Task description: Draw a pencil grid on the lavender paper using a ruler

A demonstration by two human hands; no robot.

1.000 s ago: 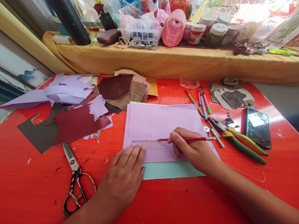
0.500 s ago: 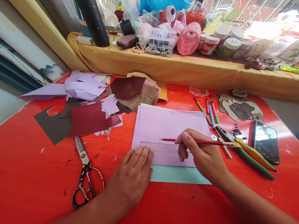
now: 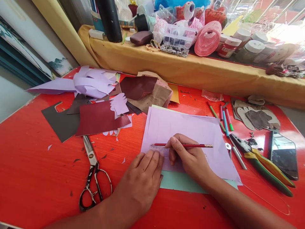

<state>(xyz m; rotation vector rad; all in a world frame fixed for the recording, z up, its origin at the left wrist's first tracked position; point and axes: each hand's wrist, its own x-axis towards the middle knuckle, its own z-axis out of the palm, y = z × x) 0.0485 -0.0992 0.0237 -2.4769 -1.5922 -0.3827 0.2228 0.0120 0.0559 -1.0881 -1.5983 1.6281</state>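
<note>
My right hand (image 3: 188,154) pinches a red pencil (image 3: 199,145), held nearly level with its tip pointing left. The tip lies at the left end of a clear ruler (image 3: 154,147), close to its upper edge. My left hand (image 3: 143,176) rests flat, its fingertips pressing the ruler onto a sheet of lilac paper (image 3: 190,125). Faint pencil lines run up that sheet. Beneath it, a pale green sheet (image 3: 177,182) shows along the near edge. Much of the ruler is hidden under my right hand.
Black-handled scissors (image 3: 94,168) lie left of my left hand. Beyond them are leather scraps (image 3: 95,117) and lilac paper offcuts (image 3: 92,83). On the right are markers (image 3: 225,118), pliers (image 3: 264,165) and a phone (image 3: 284,154). A cluttered ledge (image 3: 143,57) runs along the back.
My right hand has moved left with the pencil, bringing its tip to the ruler's left end. My left hand stays on the ruler. The whole view has shifted slightly.
</note>
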